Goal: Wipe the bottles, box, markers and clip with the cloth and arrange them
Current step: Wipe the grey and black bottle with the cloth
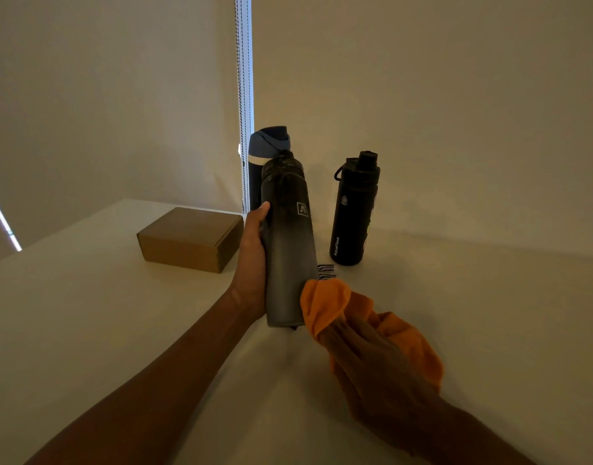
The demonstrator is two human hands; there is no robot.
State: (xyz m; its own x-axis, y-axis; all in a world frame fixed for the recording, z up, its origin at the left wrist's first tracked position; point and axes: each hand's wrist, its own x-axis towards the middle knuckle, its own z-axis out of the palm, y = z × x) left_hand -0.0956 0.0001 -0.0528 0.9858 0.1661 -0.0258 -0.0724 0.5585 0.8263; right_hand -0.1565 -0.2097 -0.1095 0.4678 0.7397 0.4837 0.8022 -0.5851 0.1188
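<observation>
My left hand (pixel 253 260) grips a tall black-to-grey bottle (pixel 288 243) from its left side and holds it upright over the table. My right hand (pixel 369 360) holds an orange cloth (pixel 325 305) whose front fold touches the bottle's lower right side. A black flask (pixel 354 213) with a loop lid stands to the right. Behind the held bottle stands a dark bottle with a blue lid (pixel 270 142), mostly hidden. A brown cardboard box (pixel 191 239) lies to the left. A small black-and-white striped item (pixel 327 271) peeks out between the held bottle and the cloth.
The white table (pixel 87 313) meets beige walls at the back. A beaded blind cord (pixel 243 95) hangs beside a bright window slit behind the bottles. The table's left edge runs near a second light strip (pixel 3 219).
</observation>
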